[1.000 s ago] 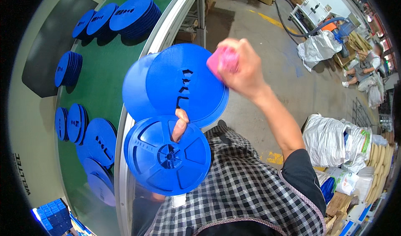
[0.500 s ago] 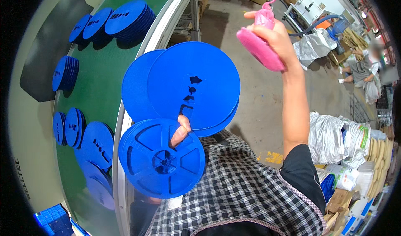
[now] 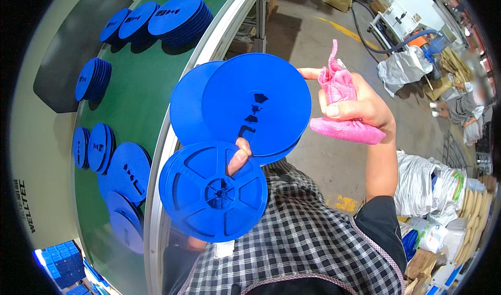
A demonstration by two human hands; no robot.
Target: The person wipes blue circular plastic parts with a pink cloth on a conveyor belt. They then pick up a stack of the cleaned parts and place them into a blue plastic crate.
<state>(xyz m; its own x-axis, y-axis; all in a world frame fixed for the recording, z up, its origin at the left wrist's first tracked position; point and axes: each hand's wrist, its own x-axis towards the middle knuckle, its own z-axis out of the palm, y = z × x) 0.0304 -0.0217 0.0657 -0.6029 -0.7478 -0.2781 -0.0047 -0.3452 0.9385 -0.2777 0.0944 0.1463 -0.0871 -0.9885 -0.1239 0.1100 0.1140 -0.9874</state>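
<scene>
My left hand (image 3: 239,159) grips several flat blue plastic reel discs, its thumb over them and the other fingers hidden behind. Fanned out above the thumb are large round flange discs (image 3: 224,109) with dark cut-outs. Below, a smaller spoked reel (image 3: 182,188) with a hub faces up, overlapping their lower edge. My right hand (image 3: 360,104) is closed around a bunched pink cloth (image 3: 342,89), part of which hangs flat below the fingers. Its outstretched index finger reaches the right rim of the large front disc, touching or very near it.
On my left runs a green conveyor belt (image 3: 130,81) with a pale metal edge rail (image 3: 166,154). Stacks of blue discs (image 3: 180,18) stand along it, with more discs (image 3: 130,172) nearer me. White sacks (image 3: 422,185) lie at the right. A person (image 3: 462,109) sits farther off.
My right hand has come down and left with the pink cloth, its finger now at the disc's rim. The held discs appear slightly farther right, as does the background.
</scene>
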